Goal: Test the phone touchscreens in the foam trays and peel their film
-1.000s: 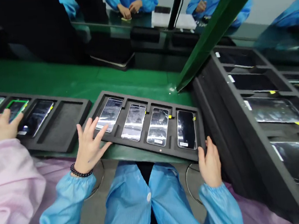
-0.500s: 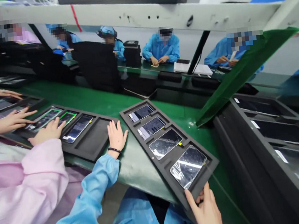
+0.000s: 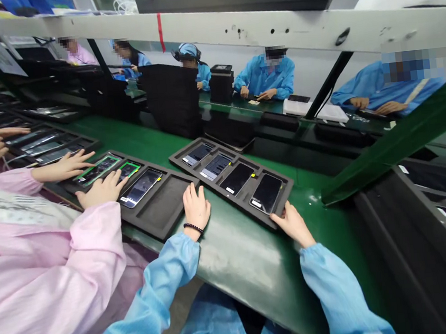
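My left hand point(image 3: 197, 210), with a dark bead bracelet at the wrist, rests at the right end of a black foam tray point(image 3: 156, 232). Its fingers are stretched and slightly apart. That tray has a bare compartment beside a phone screen point(image 3: 141, 188) with a yellow tab. My right hand point(image 3: 294, 224) grips the near right corner of a second black foam tray point(image 3: 246, 203), thumb on top and fingers partly hidden. Several phone screens lie in its slots, among them a dark one point(image 3: 266, 193) nearest that hand. The two trays nearly touch at my left hand.
A co-worker in a pink sleeve point(image 3: 94, 233) sits close on my left, hands over the left tray. Stacked black trays point(image 3: 406, 243) stand at right behind a green post point(image 3: 366, 165). A white beam point(image 3: 208, 27) crosses above the green table point(image 3: 240, 250). People in blue work opposite.
My right hand has pushed the second tray away from me, farther back on the table. My left hand stays at the left tray's end. The view has turned a little left.
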### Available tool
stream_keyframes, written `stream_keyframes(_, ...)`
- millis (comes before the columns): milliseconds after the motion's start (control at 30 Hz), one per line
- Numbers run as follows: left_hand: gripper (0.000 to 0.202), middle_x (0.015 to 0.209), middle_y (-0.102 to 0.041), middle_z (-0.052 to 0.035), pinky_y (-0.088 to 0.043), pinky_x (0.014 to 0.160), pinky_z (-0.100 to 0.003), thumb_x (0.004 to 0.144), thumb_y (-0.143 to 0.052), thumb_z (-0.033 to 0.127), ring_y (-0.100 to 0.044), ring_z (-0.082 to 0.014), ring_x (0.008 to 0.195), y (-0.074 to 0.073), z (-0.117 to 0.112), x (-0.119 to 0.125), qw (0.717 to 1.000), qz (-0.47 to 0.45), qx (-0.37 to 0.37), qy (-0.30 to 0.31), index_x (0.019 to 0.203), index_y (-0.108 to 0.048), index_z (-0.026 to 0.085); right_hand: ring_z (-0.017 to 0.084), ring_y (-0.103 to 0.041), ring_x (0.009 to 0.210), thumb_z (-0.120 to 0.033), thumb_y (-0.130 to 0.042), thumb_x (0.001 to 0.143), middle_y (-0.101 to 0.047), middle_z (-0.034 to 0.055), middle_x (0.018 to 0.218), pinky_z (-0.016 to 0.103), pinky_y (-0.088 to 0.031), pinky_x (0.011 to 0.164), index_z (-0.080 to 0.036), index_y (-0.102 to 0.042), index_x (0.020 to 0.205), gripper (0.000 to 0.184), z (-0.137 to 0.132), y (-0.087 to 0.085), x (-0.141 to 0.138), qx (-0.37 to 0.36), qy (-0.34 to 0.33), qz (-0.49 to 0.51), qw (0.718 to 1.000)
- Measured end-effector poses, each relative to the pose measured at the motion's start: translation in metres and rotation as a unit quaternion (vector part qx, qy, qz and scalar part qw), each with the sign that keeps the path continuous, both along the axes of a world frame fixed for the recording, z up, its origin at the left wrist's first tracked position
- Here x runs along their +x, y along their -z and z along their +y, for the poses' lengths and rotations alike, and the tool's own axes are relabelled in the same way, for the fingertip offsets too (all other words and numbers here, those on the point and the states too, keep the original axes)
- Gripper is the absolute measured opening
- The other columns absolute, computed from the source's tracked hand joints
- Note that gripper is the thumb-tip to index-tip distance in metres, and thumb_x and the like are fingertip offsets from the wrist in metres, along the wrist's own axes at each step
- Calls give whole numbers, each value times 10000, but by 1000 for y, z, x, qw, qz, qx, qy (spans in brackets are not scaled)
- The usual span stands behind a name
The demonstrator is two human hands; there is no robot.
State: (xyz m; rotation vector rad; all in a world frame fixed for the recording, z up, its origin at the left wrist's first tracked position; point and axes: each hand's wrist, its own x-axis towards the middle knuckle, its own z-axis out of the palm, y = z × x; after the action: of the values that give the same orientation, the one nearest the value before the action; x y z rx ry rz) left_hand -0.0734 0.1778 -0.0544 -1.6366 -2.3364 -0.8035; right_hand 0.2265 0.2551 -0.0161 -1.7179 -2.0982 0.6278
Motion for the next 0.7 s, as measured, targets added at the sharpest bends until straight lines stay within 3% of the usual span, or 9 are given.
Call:
stream_keyframes(67, 522, 1495, -451, -304, -375, 1137, -609, 842, -491, 144, -437, -433, 1405, 0, 2, 1, 1000, -3, 0, -2, 1348, -548, 32, 207, -639, 825, -315, -702, 822, -626, 42, 905, 383, -554, 795, -157, -600, 1069, 311, 32, -3, -13, -6, -19, -15, 1000)
stream_keyframes(167, 510, 1492, -453, -303, -373, 1137, -605, 832, -502, 136, -444, -436, 1391, -1, 4, 3, 1000, -3, 1, -6, 1327, -567, 33, 192, -665, 958, -376, -666, 951, -668, 63, 1117, 398, -579, 856, -156, -627, 1172, 314, 72, -9, -47, -18, -53, -26, 998)
stream_keyframes(333, 479, 1483, -470, -283, -376, 1133, -595, 826, -516, 142, -457, -420, 1369, 1, 8, 2, 1000, 5, 4, -19, 1290, -594, 55, 235, -651, 1114, -392, -645, 974, -627, 95, 1303, 458, -578, 938, -179, -598, 1294, 388, 107, -18, -145, -12, -107, 7, 994)
stream_keyframes(433, 459, 1456, -491, -274, -392, 1122, -579, 812, -516, 143, -469, -406, 1350, 4, 10, -5, 1000, 8, 9, -29, 1255, -607, 64, 239, -648, 1124, -392, -644, 974, -621, 97, 1316, 464, -576, 944, -180, -593, 1304, 395, 101, -19, -199, -10, -105, 43, 994)
stream_keyframes(500, 436, 1422, -516, -267, -413, 1101, -574, 807, -516, 164, -490, -396, 1321, 4, 9, -11, 1000, 8, 16, -23, 1222, -615, 77, 241, -646, 1130, -391, -643, 974, -618, 98, 1323, 467, -574, 948, -182, -591, 1309, 398, 87, -18, -219, -2, -91, 74, 993)
stream_keyframes(600, 411, 1327, -569, -262, -443, 1059, -594, 809, -497, 217, -538, -397, 1255, 1, 3, -19, 999, 0, 33, 11, 1181, -619, 92, 246, -640, 1147, -395, -639, 976, -609, 100, 1339, 474, -569, 959, -184, -585, 1319, 406, 60, -13, -223, 20, -61, 122, 990)
stream_keyframes(700, 462, 1225, -592, -281, -447, 1006, -684, 807, -483, 303, -557, -464, 1216, -4, -4, -27, 996, -18, 55, 61, 1185, -612, 70, 232, -651, 1117, -390, -633, 981, -629, 94, 1305, 456, -576, 944, -184, -603, 1290, 373, 39, -6, -213, 19, -58, 155, 986)
